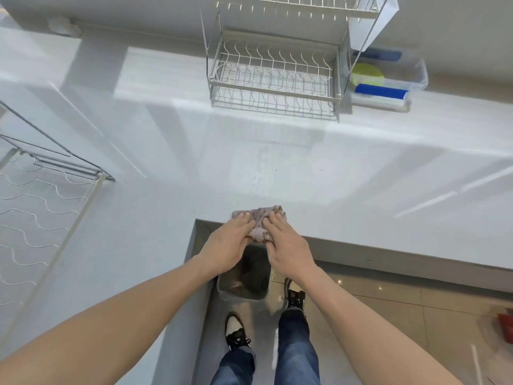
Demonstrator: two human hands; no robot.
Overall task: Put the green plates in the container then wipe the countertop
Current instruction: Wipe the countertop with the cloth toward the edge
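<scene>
A crumpled grey-pink cloth [259,222] lies at the front edge of the white countertop [277,168]. My left hand [227,245] presses on its left side and my right hand [286,245] on its right side, both with fingers closed over the cloth. Green plates [366,72] sit inside a clear plastic container [416,79] at the back right of the counter, next to blue items in the same container.
A wire dish rack [273,70] stands at the back centre, beside the container. Another wire rack [41,195] lies at the left. Below the counter edge stands a grey bin [244,287] on the tiled floor, by my feet.
</scene>
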